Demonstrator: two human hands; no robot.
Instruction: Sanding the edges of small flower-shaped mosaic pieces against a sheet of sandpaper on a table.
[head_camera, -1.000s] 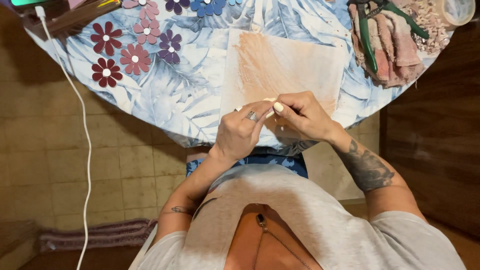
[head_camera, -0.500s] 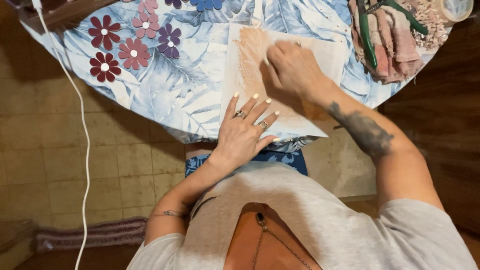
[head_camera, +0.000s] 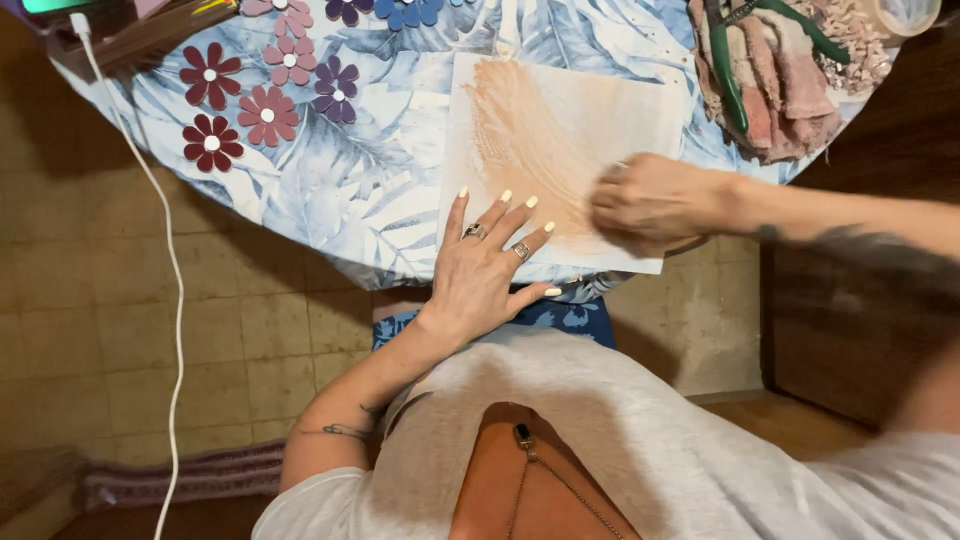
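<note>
On the leaf-printed blue worktop (head_camera: 330, 190), pale square board smeared tan (head_camera: 560, 150), seemingly stiff, light, tacky, best taken by bare edges; left hand (head_camera: 490, 270) flat, splayed; blurred right hand (head_camera: 650, 205) grip unclear.

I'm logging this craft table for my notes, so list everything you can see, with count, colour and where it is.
Square tile: one, pale with an orange-tan smear, middle of the table.
Tablecloth: one, blue and white leaf print, covers the round table.
Flower cut-outs: several dark red, pink and purple at upper left, blue ones at the top edge.
Pliers: one pair, green handles, on a pinkish rag, upper right.
Cable: one, white, hangs down at left.
Floor tiles: tan, below the table.
Left hand: flat on the tile's near edge, rings, pale nails.
Right hand: blurred, on the tile's right side; what it holds cannot be told.
</note>
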